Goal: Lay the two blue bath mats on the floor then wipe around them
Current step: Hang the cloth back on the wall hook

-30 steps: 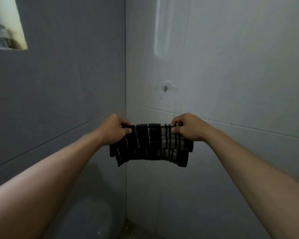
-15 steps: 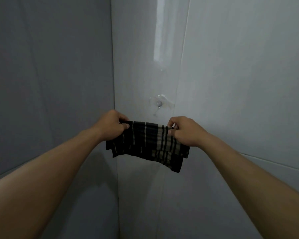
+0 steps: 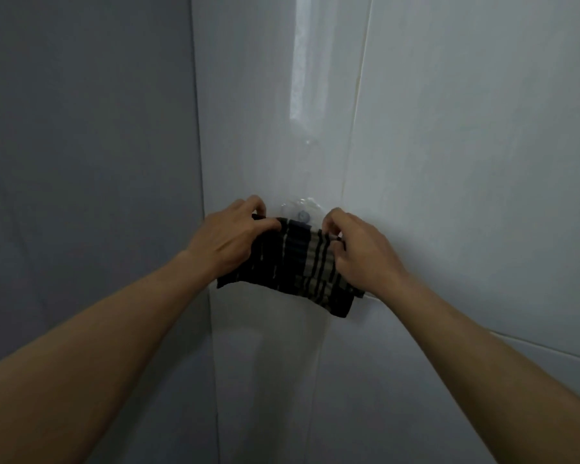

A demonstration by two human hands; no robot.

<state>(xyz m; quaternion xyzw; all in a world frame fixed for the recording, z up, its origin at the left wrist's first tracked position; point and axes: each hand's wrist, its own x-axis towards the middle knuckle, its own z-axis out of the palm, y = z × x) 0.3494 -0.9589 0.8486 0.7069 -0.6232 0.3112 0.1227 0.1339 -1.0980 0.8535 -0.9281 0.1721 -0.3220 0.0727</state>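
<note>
A dark cloth [image 3: 295, 262] with pale stripes hangs folded between both hands, raised against the white tiled wall. My left hand [image 3: 230, 239] grips its upper left corner and my right hand [image 3: 359, 249] pinches its upper right edge. Its top edge sits right at a clear wall hook [image 3: 302, 212] with a small round knob. Whether the cloth rests on the hook I cannot tell. No blue bath mats and no floor are in view.
A wall corner [image 3: 203, 202] runs vertically just left of the hands, with a grey wall on its left and white tiles on its right. A bright reflection streak [image 3: 302, 72] shows on the tiles above the hook.
Both hands carried the cloth up and forward until its top edge reached the wall hook. The view tilted upward, and the niche at upper left left the frame.
</note>
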